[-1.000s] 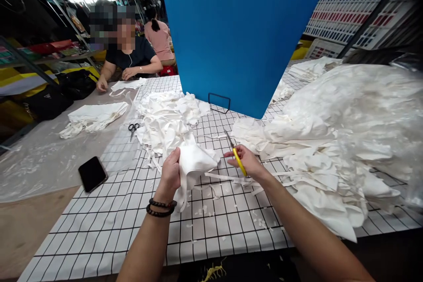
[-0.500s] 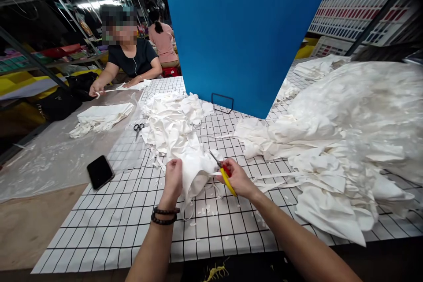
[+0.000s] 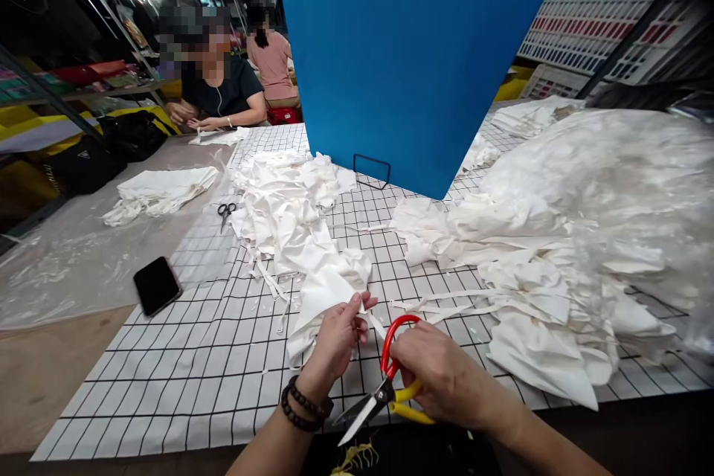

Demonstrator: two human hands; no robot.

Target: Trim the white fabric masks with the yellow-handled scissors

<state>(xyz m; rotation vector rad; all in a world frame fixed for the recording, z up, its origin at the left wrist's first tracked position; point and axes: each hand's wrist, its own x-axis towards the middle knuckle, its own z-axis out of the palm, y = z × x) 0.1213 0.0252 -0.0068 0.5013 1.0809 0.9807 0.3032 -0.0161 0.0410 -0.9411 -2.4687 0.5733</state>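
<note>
My left hand (image 3: 341,335) pinches the edge of a white cloth piece (image 3: 320,297) between thumb and fingers. A narrow white strip runs from there toward my right hand (image 3: 446,364). That hand is closed around scissors (image 3: 384,393) with one red and one yellow handle. Their blades point down and to the left, slightly apart, near the table's front edge and clear of the cloth. Whether my right fingers also grip the strip's end is hidden. Beyond my left hand lies a heap of crumpled white cloth pieces (image 3: 284,201).
A blue board (image 3: 413,67) stands on the grid-patterned tablecloth (image 3: 184,379). White cloth under clear plastic (image 3: 602,171) is piled at right. A black phone (image 3: 157,286) and black-handled scissors (image 3: 226,214) lie left. A co-worker (image 3: 223,93) sits across the table.
My left hand has moved right along the cloth. My right hand has come nearer, and the scissors have swung from pointing away to pointing down-left. The co-worker's hands have drawn closer together.
</note>
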